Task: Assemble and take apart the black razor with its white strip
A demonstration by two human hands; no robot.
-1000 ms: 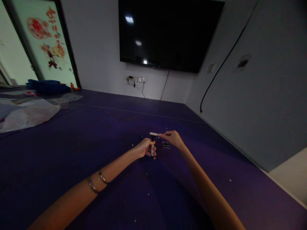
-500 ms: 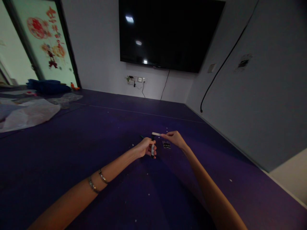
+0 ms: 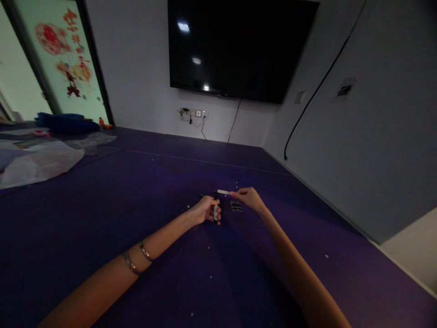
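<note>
Purple flooring runs to grey walls beneath a large dark television, with both forearms stretched forward above the flooring and converging. The left hand curls closed around an upright grey-and-black tool, while the right hand pinches a pale stick beside the tool's upper end; the stick now sits farther right than a second ago.

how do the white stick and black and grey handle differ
The handle is held nearly upright; the white stick, nearly level. The handle is black and grey; the stick, plain white. The left hand holds the handle, the right hand the stick. Both are narrow.
</note>
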